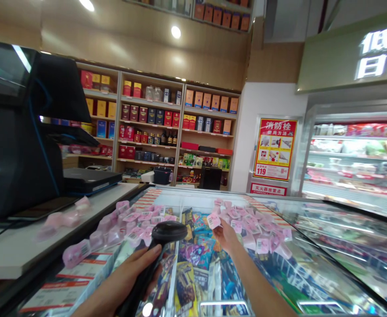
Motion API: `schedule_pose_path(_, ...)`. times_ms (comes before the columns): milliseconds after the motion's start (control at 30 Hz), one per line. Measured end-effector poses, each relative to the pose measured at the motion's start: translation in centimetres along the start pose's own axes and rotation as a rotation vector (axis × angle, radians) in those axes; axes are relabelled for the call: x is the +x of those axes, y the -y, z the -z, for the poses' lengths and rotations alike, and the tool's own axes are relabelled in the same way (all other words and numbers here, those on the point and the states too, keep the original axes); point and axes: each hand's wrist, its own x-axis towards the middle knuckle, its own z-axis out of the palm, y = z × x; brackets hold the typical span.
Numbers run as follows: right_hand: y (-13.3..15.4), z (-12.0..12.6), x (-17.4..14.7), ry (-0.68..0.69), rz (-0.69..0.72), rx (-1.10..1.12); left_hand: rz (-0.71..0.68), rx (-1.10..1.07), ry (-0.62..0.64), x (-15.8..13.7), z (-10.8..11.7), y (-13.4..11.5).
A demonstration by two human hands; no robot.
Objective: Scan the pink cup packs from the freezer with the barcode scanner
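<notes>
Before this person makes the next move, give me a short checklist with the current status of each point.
1. Scanner secure in the left hand: ok, fingers wrapped around its handle.
2. Pink container held by the right hand: ok, gripped at the fingertips.
3. Held container's printed label toward the head camera: ok.
4. Scanner head lined up with that label: cannot tell, its reading face is hidden from this view.
5. Held container clear of the right-hand pile: cannot tell, they overlap in view.
6. Right-hand pile in tidy rows: not ok, it lies jumbled.
</notes>
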Motion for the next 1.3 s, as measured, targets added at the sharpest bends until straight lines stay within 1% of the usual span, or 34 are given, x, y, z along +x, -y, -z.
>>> schedule_pose_path(133, -0.1, -0.5, -0.3, 0.000, -0.012, -0.006, -0.014, -0.020, 0.005, -0.1, 0.1, -0.3)
schedule_pose_path(300, 0.0, -0.8, -0.5, 0.002, -0.018, -0.009, -0.049, -0.013, 0.048, 0.1, -0.1, -0.2)
schedule_pose_path(533, -0.1, -0.7, -0.5, 0.012, -0.024, -0.026, -0.143, 0.013, 0.029, 0.5, -1.0, -0.7)
schedule_pose_path(800, -0.3, -0.7, -0.3, 0.027, -0.034, -0.049, -0.162, 0.037, 0.083, 1.7, -1.5, -0.3)
schedule_pose_path(1067, -0.5, -0.7, -0.2, 0.025, -0.034, -0.059, -0.189, 0.027, 0.056, 2.7, -1.6, -0.2)
schedule_pose_path(1300, -0.7, -1.3, -0.1, 0.007, -0.060, -0.063, -0.218, 0.049, 0.084, 3.5, -1.5, 0.0)
